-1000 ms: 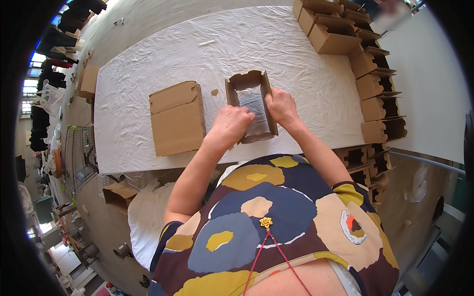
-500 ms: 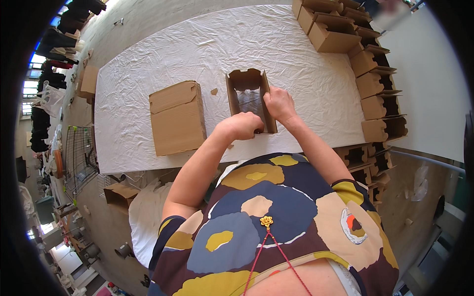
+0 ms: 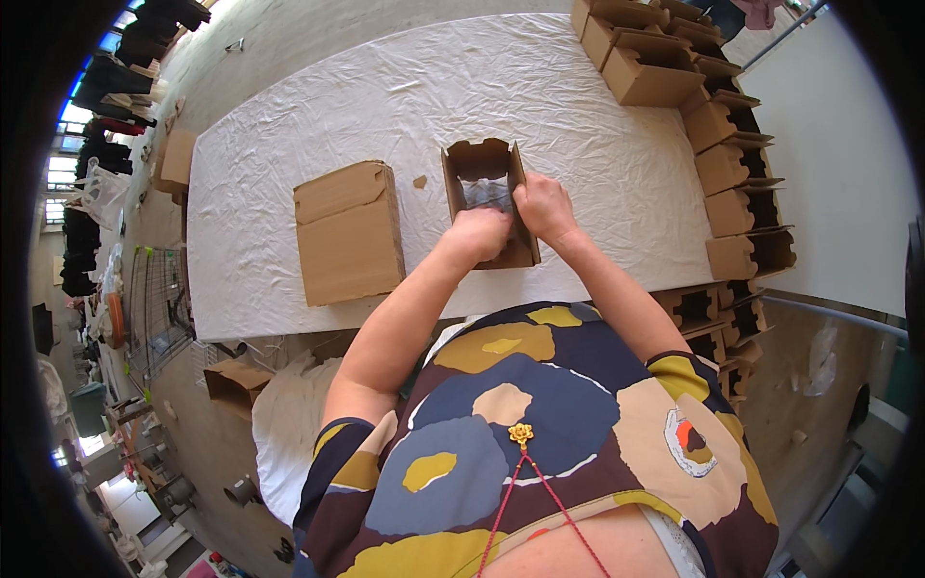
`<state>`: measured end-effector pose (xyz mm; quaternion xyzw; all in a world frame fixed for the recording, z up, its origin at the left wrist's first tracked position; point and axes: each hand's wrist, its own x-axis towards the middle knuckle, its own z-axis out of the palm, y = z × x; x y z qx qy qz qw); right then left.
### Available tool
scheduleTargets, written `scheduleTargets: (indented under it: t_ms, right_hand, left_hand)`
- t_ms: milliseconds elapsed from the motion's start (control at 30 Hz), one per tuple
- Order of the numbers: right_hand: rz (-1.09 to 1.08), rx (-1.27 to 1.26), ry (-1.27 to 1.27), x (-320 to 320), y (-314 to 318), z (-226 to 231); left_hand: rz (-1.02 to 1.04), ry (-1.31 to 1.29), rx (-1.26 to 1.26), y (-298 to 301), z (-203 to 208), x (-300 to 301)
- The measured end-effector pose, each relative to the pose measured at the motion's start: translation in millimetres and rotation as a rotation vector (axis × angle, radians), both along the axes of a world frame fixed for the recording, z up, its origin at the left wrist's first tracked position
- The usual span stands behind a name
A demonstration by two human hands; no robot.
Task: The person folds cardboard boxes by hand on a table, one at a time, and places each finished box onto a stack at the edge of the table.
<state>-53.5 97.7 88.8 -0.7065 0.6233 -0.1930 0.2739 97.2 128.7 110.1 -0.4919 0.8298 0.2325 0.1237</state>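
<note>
An open-topped brown cardboard box with notched edges stands near the middle of the white-covered table. My left hand reaches down into it over the near end, and its fingers are hidden inside. Just beyond that hand, a greyish, shiny plastic-looking bundle lies in the box; its contents cannot be made out. My right hand is closed on the box's right wall, thumb and fingers on its upper edge. To the left lies a flat stack of folded cardboard, touched by neither hand.
Several open cardboard boxes line the table's right edge, with more at the far right corner and below. A small cardboard scrap lies on the wrinkled white cloth. On the floor at left sits another open box.
My left hand has moved from the near rim deeper into the box, covering part of the bundle. My right hand keeps its hold on the right wall.
</note>
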Motion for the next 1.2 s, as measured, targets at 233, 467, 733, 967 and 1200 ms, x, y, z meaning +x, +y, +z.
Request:
scheduleTargets:
  t_ms: [233,467,733,967,1200]
  right_hand:
    - [-0.011,0.006,-0.039,-7,-5,-9]
    - [-0.079,0.073,-0.32,-18,10,-3]
    - [-0.271,0.247,-0.498,-42,13,18]
    - [-0.154,0.275,-0.431,-57,2,13]
    - [-0.17,0.282,-0.254,-64,-14,17]
  left_hand:
    - [0.164,0.206,-0.069,41,12,-31]
    - [0.323,0.329,-0.298,72,35,-29]
    - [0.364,0.363,-0.558,84,25,25]
    - [0.368,0.477,-0.384,78,26,52]
    - [0.296,0.602,-0.277,58,18,59]
